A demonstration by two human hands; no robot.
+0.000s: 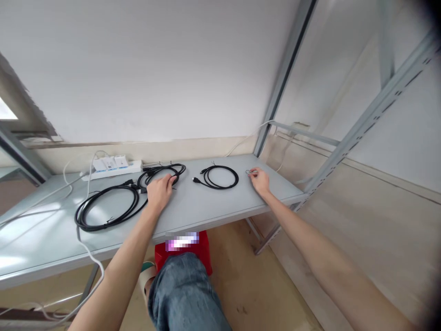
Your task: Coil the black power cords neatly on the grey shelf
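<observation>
My left hand (160, 192) is closed on the near right side of a coiled black cable (178, 168) lying towards the back of the shelf. Part of that coil is hidden under the fingers. My right hand (259, 182) pinches a short, thin dark wire, apparently a twist tie (248, 172), just above the shelf's right end. Between the hands lies a second coiled black cable (236, 177) with a plug at its left. A larger black cable coil (81, 225) rests left of my left hand, with a small tie on its near side.
The grey metal shelf (206, 207) stands against a white wall. A white power strip (113, 173) with several plugged-in adapters sits at the back left. A white cord (91, 255) hangs over the front edge. At the right rises a metal upright (365, 119); a red stool (206, 257) is below.
</observation>
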